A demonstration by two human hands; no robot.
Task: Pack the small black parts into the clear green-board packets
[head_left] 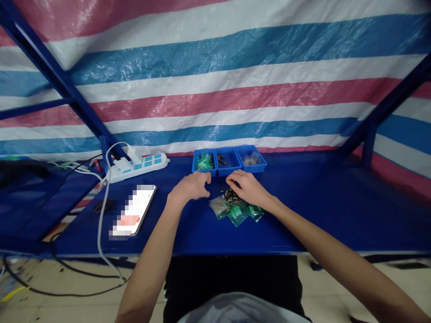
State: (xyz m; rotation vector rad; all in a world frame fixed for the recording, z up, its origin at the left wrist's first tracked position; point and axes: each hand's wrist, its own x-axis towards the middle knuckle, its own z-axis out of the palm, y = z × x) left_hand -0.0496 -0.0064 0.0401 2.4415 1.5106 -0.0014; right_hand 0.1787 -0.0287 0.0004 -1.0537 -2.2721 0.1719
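My left hand (192, 185) hovers over the table just in front of the left blue bin, its thumb and forefinger apart with nothing visible between them. My right hand (248, 187) reaches over a pile of small black-and-silver parts (230, 196), its fingertips drawn together in a pinch. Whatever those fingertips hold is too small to make out. Beside the pile lie a clear zip bag of small pale pieces (218, 205) and green-tinted zip bags (238, 215). Part of the pile is hidden under my right hand.
Three joined blue bins stand behind: one with green bags (204, 161), one with black parts (221, 160), one with clear bags (252, 159). A phone (143, 208), a white power strip (141, 167) and a white cable (103, 206) lie left on the blue table (319, 211).
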